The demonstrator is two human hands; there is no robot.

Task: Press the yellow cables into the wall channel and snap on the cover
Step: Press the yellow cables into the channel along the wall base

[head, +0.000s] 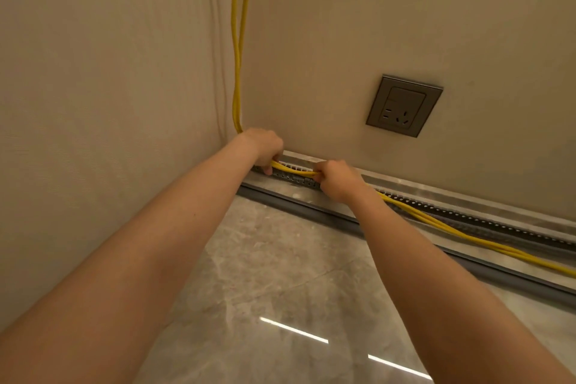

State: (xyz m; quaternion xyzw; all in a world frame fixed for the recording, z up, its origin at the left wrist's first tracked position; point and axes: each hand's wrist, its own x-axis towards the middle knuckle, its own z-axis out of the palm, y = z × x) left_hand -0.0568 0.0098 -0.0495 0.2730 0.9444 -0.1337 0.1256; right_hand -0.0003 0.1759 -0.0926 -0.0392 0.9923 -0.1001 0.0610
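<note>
Yellow cables (238, 40) hang down the room corner, bend at the skirting and run right along the open wall channel (467, 215), a slotted grey trough at the foot of the wall. My left hand (265, 146) grips the cables at the corner bend, fingers curled over them. My right hand (335, 179) grips the same bundle a short way to the right, at the channel's front lip. Right of that hand the cables (467, 237) lie loose in front of the channel, sagging toward the floor. A long dark grey cover strip (311, 212) lies on the floor along the channel.
A grey wall socket (403, 106) sits above the channel to the right. The side wall (109, 103) closes the corner at the left. Polished marble floor (280, 274) lies below my arms.
</note>
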